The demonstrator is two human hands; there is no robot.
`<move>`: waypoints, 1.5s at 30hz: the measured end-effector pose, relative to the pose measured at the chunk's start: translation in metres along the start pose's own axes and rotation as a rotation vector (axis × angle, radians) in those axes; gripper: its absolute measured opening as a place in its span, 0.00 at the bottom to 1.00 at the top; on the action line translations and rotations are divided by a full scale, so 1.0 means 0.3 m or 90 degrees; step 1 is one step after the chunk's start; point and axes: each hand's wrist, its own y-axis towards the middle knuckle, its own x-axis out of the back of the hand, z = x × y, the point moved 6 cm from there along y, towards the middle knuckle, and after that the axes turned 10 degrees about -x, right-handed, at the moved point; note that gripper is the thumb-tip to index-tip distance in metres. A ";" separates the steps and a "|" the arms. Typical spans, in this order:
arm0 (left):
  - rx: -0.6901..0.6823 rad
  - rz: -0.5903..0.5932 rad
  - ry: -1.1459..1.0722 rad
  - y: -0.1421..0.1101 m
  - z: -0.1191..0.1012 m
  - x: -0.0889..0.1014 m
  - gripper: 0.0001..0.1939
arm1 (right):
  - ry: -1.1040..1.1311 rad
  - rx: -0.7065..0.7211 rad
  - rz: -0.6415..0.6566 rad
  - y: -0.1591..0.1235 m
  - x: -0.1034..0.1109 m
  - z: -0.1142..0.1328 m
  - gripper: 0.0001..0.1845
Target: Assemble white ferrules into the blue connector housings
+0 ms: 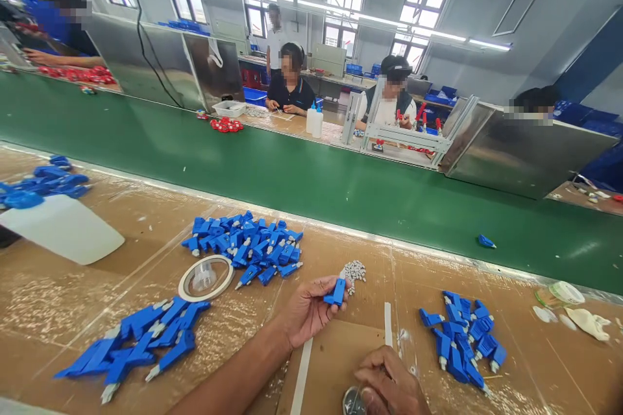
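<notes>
My left hand (309,311) is closed on a small blue plastic part (335,292), held just above the brown cardboard worktop (350,356). A little heap of tiny white pieces (354,270) lies right beyond its fingertips. My right hand (392,384) sits low at the frame's bottom edge, fingers curled over a small round metal object (353,402); its grip is partly hidden. A big pile of blue parts (248,248) lies to the left of my left hand, another pile (462,340) to the right of my right hand.
A roll of clear tape (206,277) and long blue parts (141,337) lie at front left. A white bottle (63,227) lies on its side at far left. A green conveyor belt (292,175) carries one blue part (485,242). Several people work across it.
</notes>
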 end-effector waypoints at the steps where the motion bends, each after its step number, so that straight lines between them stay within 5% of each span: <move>1: -0.009 -0.006 -0.007 0.004 -0.013 0.004 0.07 | -0.009 -0.015 0.004 0.015 0.007 -0.007 0.17; 9: -0.044 -0.073 -0.018 0.037 0.018 0.036 0.08 | -0.142 -0.212 -0.180 0.275 0.115 -0.196 0.10; 22: -0.040 -0.037 0.016 0.044 0.075 0.030 0.08 | -0.088 -0.293 -0.154 0.423 0.095 -0.280 0.09; 28: -0.043 -0.057 0.031 0.041 0.079 0.030 0.08 | 0.153 -0.364 -0.060 0.375 0.097 -0.265 0.09; 32: -0.034 -0.015 0.044 0.030 0.113 0.012 0.11 | 0.348 -0.416 0.012 0.269 0.076 -0.242 0.19; 39: 0.006 0.017 0.104 0.006 0.173 0.000 0.17 | 0.711 -0.489 -0.037 0.164 0.027 -0.211 0.21; 45: 0.030 0.039 0.115 0.014 0.202 0.018 0.19 | 0.747 -0.493 -0.055 0.155 0.014 -0.194 0.21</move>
